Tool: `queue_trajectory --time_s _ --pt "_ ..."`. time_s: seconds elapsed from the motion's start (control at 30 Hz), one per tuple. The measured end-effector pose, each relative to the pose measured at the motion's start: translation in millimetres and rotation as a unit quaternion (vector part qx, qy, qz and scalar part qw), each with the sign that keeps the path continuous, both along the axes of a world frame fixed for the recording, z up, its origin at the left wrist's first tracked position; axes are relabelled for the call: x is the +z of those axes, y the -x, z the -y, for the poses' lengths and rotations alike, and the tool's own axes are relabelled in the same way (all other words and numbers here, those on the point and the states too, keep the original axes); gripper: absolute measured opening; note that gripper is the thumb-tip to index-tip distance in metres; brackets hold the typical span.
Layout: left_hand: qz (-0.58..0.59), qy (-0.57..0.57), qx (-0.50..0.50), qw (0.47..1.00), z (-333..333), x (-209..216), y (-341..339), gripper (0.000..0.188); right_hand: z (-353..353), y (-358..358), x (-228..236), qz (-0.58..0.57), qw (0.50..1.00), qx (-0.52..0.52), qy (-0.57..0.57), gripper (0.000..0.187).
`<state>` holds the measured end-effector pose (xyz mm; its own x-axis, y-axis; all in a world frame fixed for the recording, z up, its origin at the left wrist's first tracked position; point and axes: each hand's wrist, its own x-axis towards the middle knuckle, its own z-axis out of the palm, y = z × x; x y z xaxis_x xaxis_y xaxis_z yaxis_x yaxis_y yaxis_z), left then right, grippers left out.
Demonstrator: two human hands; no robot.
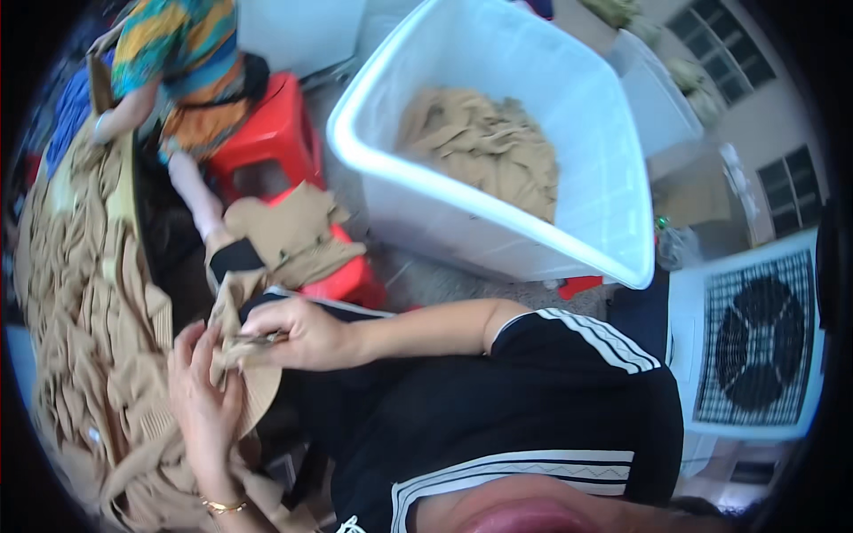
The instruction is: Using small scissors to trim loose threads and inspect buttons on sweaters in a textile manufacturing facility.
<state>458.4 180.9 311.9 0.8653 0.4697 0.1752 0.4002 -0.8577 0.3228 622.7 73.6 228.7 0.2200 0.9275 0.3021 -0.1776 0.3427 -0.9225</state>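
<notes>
My left hand (pixel 206 386), with a bracelet at the wrist, has its fingers closed on a tan knit garment (pixel 259 398) with a ribbed edge. Right beside it, my right hand (pixel 306 334) grips a small dark metal tool (pixel 265 339) that looks like thread snips. Its tip lies against the bunched cloth between both hands; the exact contact is too blurred to tell. Under and beyond my left hand spreads a large heap of tan knit garments (pixel 89 302), covering the table along the left side.
A big white plastic bin (pixel 506 233) holds more tan knits (pixel 484 147). Two red stools stand nearby: a person in a colourful top sits on the farther stool (pixel 275 133), and tan pieces (pixel 289 235) lie on the nearer stool (pixel 355 282). A fan unit (pixel 755 342) stands at the right.
</notes>
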Motion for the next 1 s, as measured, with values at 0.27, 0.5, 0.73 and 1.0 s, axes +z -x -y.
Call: queue_trajectory --time_s 0.27,0.5,0.73,1.0 --pt "-0.056 0.387 -0.172 0.904 -72.4 19.8 -62.4 0.024 43.8 -38.2 79.2 -0.177 0.982 0.053 -0.028 0.022" --pt "-0.054 0.545 -0.147 0.823 -60.4 -5.1 -69.5 0.017 74.3 -53.9 116.8 -0.343 0.933 0.036 -0.105 0.02" --pt "0.152 0.38 -0.065 0.91 -94.0 35.8 -38.1 0.02 105.8 -130.4 82.3 0.18 0.888 -0.419 0.057 0.039" --pt "-0.004 0.374 -0.008 0.927 -93.0 24.7 -2.9 0.015 77.7 -124.2 33.6 -0.287 0.931 -0.225 0.011 0.027"
